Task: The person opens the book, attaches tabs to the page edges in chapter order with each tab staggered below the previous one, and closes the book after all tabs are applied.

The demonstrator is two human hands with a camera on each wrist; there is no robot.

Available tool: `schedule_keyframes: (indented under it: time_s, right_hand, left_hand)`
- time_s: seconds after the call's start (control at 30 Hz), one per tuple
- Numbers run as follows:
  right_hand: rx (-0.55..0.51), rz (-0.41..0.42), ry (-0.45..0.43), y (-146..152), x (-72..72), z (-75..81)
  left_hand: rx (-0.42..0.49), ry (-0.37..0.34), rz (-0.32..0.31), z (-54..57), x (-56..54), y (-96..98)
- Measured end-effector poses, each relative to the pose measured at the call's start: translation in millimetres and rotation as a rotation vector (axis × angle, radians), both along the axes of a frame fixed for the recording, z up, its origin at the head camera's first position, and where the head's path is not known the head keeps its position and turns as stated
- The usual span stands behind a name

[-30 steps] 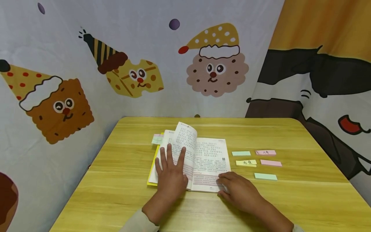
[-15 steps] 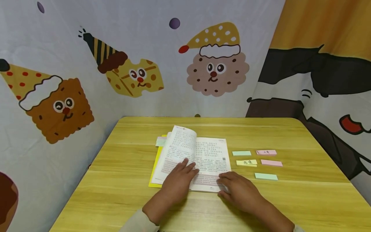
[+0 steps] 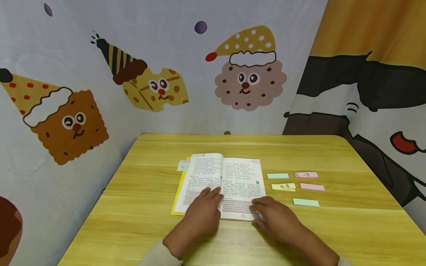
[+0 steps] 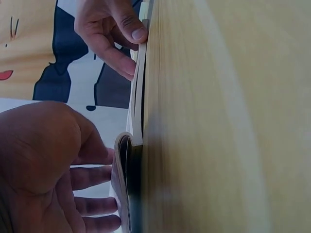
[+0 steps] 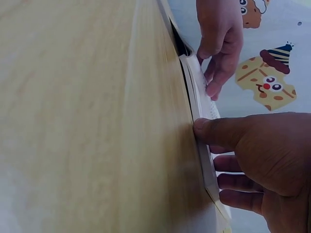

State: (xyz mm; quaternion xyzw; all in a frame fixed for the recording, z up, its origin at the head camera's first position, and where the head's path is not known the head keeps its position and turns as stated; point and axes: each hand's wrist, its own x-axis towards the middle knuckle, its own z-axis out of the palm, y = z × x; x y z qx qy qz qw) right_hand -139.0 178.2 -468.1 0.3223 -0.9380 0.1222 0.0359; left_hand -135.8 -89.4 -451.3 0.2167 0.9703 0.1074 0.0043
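An open book [image 3: 239, 188] with printed pages lies on the table, its yellow cover [image 3: 178, 195] showing along the left edge. My left hand [image 3: 203, 211] rests its fingers on the lower part of the left page, close to the spine; the left wrist view shows these fingers [image 4: 95, 205] extended against the curved page. At the lower right corner, my right hand [image 3: 279, 221] holds the book, thumb [image 5: 201, 127] against the bottom edge of the pages and fingers on top. Both pages lie nearly flat.
Right of the book lie small sticky-note pads: green [image 3: 277, 176], pink with writing [image 3: 306, 174], yellow with writing [image 3: 283, 187], plain pink [image 3: 312, 187] and another green one [image 3: 306, 202]. Pink and green tabs [image 3: 183, 165] stick out at the book's upper left. A patterned cloth [image 3: 199, 122] hangs behind the table.
The raised page has come down flat onto the left side. My left hand has drawn its spread fingers in and moved right toward the spine. The right hand stays at its corner.
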Motion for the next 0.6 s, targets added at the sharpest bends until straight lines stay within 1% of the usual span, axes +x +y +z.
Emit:
schedule_keyframes:
  time_s: [0.17,0.3,0.37,0.43,0.5,0.6]
  right_hand:
    - [-0.024,0.018,-0.019,0.9,-1.0,5.1]
    - [-0.045,0.04,-0.002,1.4,-2.3,8.1]
    - [-0.06,0.042,0.031,1.3,-3.6,8.8]
    - [-0.082,0.034,0.082,1.2,-5.1,9.3]
    - [-0.106,0.027,0.148,0.7,-6.9,10.4]
    - [-0.15,0.046,0.26,-0.9,-9.3,13.5]
  left_hand:
    - [0.037,-0.027,-0.015,-1.8,-1.5,0.0]
    - [0.061,-0.057,0.014,-1.9,-0.9,-0.1]
    - [0.061,-0.067,0.024,-1.5,-0.2,-0.1]
    - [0.057,-0.072,0.027,-1.4,0.1,0.1]
    - [0.055,-0.075,0.029,-1.0,0.0,0.6]
    - [0.051,-0.073,0.033,0.0,0.0,1.4]
